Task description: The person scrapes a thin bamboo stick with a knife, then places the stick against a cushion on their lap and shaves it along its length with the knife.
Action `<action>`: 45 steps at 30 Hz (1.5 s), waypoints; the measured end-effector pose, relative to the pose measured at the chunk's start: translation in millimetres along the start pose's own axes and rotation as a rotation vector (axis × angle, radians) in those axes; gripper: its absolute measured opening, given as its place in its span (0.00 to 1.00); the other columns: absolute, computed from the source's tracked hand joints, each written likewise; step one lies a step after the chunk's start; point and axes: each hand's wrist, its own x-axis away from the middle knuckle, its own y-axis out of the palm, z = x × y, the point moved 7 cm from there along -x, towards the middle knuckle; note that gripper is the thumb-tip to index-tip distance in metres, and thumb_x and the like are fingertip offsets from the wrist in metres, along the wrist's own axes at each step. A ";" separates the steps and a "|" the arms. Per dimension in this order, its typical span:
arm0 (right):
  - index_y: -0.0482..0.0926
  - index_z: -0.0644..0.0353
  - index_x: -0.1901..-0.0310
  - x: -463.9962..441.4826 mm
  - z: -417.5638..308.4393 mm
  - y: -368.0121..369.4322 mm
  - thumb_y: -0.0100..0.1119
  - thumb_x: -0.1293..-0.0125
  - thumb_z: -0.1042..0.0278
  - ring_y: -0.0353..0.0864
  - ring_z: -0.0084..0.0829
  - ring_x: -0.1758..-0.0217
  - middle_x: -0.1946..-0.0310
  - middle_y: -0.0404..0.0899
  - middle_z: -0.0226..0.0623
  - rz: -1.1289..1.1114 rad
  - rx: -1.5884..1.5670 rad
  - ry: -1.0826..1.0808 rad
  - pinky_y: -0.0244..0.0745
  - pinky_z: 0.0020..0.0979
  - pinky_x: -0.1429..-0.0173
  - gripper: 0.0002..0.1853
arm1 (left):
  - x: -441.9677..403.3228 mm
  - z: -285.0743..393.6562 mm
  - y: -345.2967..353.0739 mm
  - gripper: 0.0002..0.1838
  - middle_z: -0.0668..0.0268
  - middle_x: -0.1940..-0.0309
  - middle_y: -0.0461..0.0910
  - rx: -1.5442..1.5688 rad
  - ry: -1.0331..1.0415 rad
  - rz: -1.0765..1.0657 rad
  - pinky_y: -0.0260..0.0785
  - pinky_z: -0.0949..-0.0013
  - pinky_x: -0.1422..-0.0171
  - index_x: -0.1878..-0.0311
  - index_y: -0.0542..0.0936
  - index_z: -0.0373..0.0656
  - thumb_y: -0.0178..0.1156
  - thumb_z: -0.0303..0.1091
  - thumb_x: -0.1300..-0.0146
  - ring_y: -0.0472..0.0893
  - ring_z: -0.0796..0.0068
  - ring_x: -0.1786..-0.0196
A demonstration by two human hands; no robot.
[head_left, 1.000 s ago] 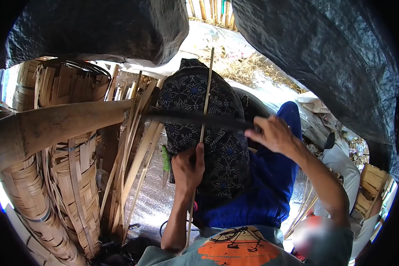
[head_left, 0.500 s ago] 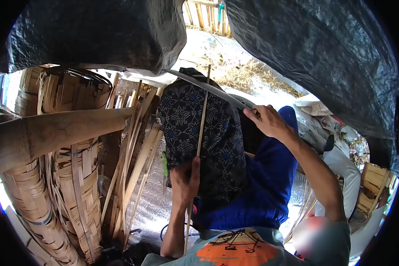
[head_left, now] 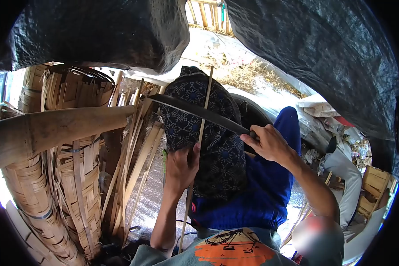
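Observation:
My left hand [head_left: 181, 167] is closed round a long, thin bamboo strip [head_left: 209, 84], thumb pointing up along it. The strip runs from near my shirt up over a dark patterned cloth [head_left: 224, 170] draped over my leg. In my right hand [head_left: 270, 144] is the handle of a long knife [head_left: 186, 106]. Its dark blade slants up to the left and crosses the strip above my left hand; whether edge and strip touch I cannot tell. Blue trousers [head_left: 270, 177] show beside the cloth.
A thick bamboo pole [head_left: 71, 129] juts in from the left, over tall woven bamboo baskets [head_left: 77, 190]. Split bamboo pieces [head_left: 139, 164] lean beside them. Black plastic sheeting [head_left: 97, 35] hangs overhead. A wooden crate [head_left: 371, 190] stands at the right.
My right hand has brought the knife lower and closer to my left hand along the strip. My left hand has shifted slightly up, still gripping the strip.

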 end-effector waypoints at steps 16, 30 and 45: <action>0.73 0.60 0.78 -15.8 25.8 7.5 0.55 0.31 0.42 0.69 0.28 0.92 0.93 0.67 0.34 -0.088 0.164 -0.082 0.67 0.35 0.85 0.28 | 18.7 -14.0 17.1 0.17 0.55 0.87 0.72 0.116 -0.063 -0.062 0.58 0.60 0.78 0.78 0.76 0.37 0.57 0.34 0.31 0.71 0.56 0.86; 0.74 0.62 0.80 -18.7 3.7 0.0 0.58 0.34 0.40 0.75 0.37 0.90 0.93 0.70 0.38 0.102 0.218 -0.342 0.72 0.36 0.81 0.30 | 17.8 -47.1 22.2 0.27 0.63 0.86 0.71 0.334 -0.270 -0.141 0.63 0.66 0.72 0.79 0.75 0.37 0.51 0.47 0.28 0.72 0.74 0.81; 0.76 0.62 0.78 -3.6 -9.1 -4.2 0.54 0.33 0.37 0.76 0.38 0.89 0.93 0.70 0.39 0.042 0.218 -0.173 0.74 0.39 0.78 0.31 | 17.1 -41.3 20.9 0.28 0.69 0.86 0.67 0.365 -0.259 -0.152 0.58 0.69 0.73 0.81 0.73 0.40 0.50 0.49 0.27 0.66 0.81 0.79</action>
